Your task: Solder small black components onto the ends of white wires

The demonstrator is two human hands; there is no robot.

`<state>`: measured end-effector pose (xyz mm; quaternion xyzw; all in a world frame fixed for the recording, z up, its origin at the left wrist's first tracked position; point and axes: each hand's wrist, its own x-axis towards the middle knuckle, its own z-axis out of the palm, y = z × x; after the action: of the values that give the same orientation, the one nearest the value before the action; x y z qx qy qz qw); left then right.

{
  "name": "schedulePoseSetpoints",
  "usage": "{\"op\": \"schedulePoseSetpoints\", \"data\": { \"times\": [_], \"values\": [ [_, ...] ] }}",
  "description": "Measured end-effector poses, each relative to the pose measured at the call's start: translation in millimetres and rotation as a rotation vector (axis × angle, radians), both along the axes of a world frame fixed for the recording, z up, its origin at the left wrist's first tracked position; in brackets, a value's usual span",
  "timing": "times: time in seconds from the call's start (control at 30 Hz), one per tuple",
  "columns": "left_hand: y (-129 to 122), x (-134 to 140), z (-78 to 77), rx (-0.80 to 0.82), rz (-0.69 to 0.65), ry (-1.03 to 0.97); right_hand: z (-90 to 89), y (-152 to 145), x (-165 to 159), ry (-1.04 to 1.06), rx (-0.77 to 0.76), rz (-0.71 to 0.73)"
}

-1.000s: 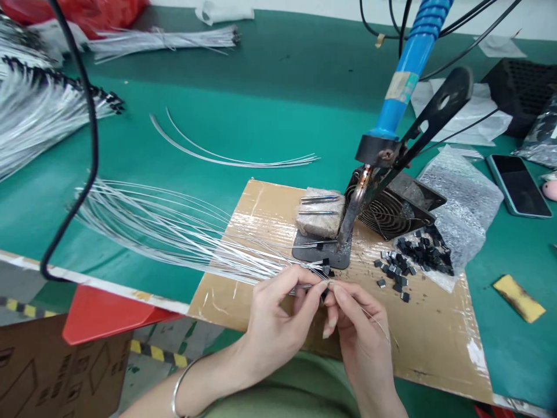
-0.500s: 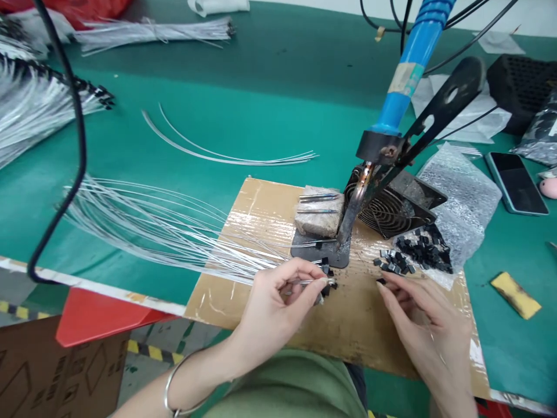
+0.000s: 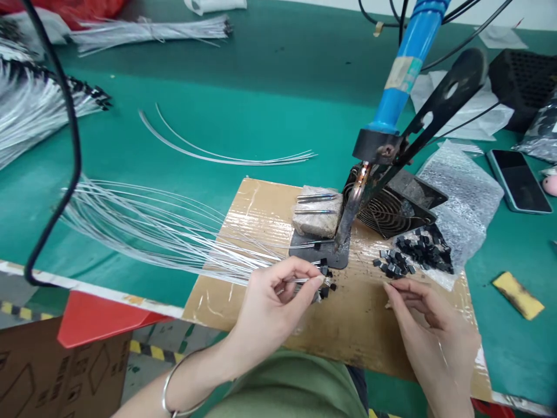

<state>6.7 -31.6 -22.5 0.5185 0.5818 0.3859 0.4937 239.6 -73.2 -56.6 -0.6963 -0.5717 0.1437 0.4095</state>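
My left hand (image 3: 278, 299) is closed in a pinch on a thin whitish wire, close to the wires' black-tipped ends (image 3: 325, 284). The bundle of thin whitish wires (image 3: 174, 238) runs left from that hand over the cardboard. To the right, thumb and forefinger of my right hand (image 3: 429, 331) are pressed together over the cardboard; anything between them is too small or hidden to make out. Just beyond these fingers lies a pile of small black pieces (image 3: 394, 264). A blue-handled soldering iron (image 3: 389, 104) slants down in a holder, its tip above a dark metal base (image 3: 300, 247).
A pale block with metal tips (image 3: 317, 217) sits beside a black fan (image 3: 391, 209). Bubble wrap (image 3: 467, 191), a phone (image 3: 519, 181) and a yellow sponge (image 3: 517, 295) lie right. A black cable (image 3: 72, 116) hangs at left. Loose wires (image 3: 226, 158) lie behind the cardboard sheet (image 3: 348, 337).
My right hand has shifted slightly right, and the small black piece at its fingertips no longer shows. My left hand keeps its pinch, almost still. The view has moved slightly.
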Motion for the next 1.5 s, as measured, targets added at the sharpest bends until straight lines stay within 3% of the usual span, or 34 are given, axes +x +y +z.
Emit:
{"op": "schedulePoseSetpoints", "data": {
  "times": [0.1, 0.37, 0.53, 0.7, 1.07, 1.5],
  "values": [
    [0, 0, 0.0, -0.01, -0.001, 0.016, 2.3, -2, -9, 0.177, -0.052, -0.073],
    [1, -3, -0.3, 0.001, -0.024, 0.006, 11.9, 3, -35, 0.553, -0.052, -0.062],
    [2, -3, -0.6, -0.009, -0.035, 0.051, 13.3, 7, -46, 0.625, -0.08, -0.092],
    [6, -4, 4.7, -0.094, -0.061, 0.067, 15.3, 11, -54, 0.738, -0.136, 0.0],
    [14, -3, 19.4, -0.117, -0.141, -0.117, 24.6, 20, -78, 0.941, -0.158, 0.108],
    [14, -1, 19.9, -0.101, -0.134, -0.183, 24.0, 20, -81, 0.988, -0.148, 0.107]
  ]
}}
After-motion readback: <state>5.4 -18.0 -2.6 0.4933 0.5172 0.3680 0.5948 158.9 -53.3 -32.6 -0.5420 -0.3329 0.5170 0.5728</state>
